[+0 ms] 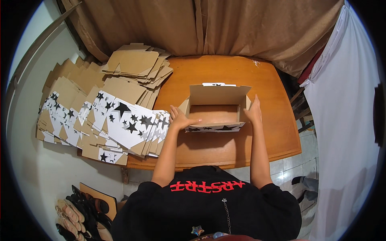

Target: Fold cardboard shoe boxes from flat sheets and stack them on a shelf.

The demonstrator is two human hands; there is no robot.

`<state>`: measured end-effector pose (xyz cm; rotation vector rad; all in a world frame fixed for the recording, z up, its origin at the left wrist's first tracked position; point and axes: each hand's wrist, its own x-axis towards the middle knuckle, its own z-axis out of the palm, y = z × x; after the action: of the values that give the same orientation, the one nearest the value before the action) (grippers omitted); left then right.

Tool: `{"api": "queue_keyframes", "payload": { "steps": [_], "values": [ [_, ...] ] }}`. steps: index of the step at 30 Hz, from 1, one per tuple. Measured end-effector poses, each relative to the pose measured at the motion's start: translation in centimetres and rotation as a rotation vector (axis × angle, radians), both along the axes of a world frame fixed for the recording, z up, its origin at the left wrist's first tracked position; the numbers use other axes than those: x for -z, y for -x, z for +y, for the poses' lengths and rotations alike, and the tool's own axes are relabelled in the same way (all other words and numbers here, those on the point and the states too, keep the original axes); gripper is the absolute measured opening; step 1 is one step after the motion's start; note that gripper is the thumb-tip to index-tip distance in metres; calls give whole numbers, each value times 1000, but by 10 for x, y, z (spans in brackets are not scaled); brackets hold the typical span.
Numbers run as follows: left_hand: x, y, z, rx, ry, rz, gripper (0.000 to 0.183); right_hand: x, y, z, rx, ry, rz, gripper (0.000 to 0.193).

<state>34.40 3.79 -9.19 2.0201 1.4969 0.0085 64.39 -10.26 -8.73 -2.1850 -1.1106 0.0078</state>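
At the bottom of the frame, nearest the camera, are a shiny star charm [197,230] and the black shirt [209,207] of the person working. Beyond it, right of centre on the wooden bench [277,136], stands the cardboard box [217,95], opened into a four-sided frame; bench shows through where a floor would be.

The left hand [179,119] grips its near left corner, thumb along the near panel and fingers outside the left one. The right hand [254,111] lies along the right panel, fingers extended upward; whether they pinch it, I cannot tell. Flat star-printed blanks [132,120] pile up across the left of the frame.

The step in hand looks like squaring up the opened walls. The next move probably calls for steadying the corners and folding flaps inward to close one open face, without letting the frame skew.
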Motion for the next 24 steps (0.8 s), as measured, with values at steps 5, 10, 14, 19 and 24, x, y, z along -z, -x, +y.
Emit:
{"api": "queue_keyframes", "payload": {
  "steps": [5,10,14,19,24],
  "values": [
    [7,3,-4,60,16,-178,151,-18,-11,17,105,228,143,85],
    [5,7,-16,1,-152,-273,149,15,-20,11,-165,-55,49,58],
    [-3,7,-21,-21,-231,-302,143,5,2,-2,-216,47,82,46],
    [-11,3,-19,316,-357,-18,97,-8,19,-16,-100,428,-168,55],
    [-1,-26,-25,528,-418,-53,102,6,3,-25,-8,182,-97,57]
  ]
}}
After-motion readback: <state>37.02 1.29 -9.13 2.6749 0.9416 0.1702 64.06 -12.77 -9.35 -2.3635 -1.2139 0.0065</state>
